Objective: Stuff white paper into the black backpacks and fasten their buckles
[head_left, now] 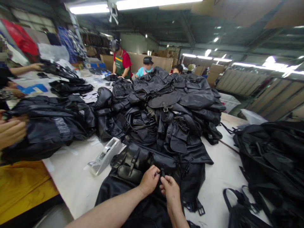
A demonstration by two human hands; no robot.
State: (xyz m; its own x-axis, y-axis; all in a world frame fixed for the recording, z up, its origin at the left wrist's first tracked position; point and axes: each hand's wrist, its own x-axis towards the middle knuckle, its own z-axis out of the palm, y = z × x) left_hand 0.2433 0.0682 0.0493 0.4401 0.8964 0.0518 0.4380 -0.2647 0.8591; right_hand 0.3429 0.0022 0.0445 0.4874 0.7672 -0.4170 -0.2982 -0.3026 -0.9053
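Note:
A black leather-look bag (140, 158) with strapped front pockets lies on the table in front of me. My left hand (150, 180) is closed, its thumb and fingers pinching a short black strap (162, 172) on the bag's right pocket. Just to the right, my right hand (170, 188) pinches at the same strap from below. The fingertips nearly meet, and the strap's end is partly hidden by them. On the left pocket another strap (133, 163) runs down over the flap. A loose buckle (201, 210) hangs at the bag's lower right.
A tape dispenser (105, 156) stands left of the bag on the white table (78, 180). Behind rises a large heap of black bags (166, 98). More black bags (273, 152) lie at right. A co-worker's hand (11, 131) is at another bag (59, 123); other people work farther back.

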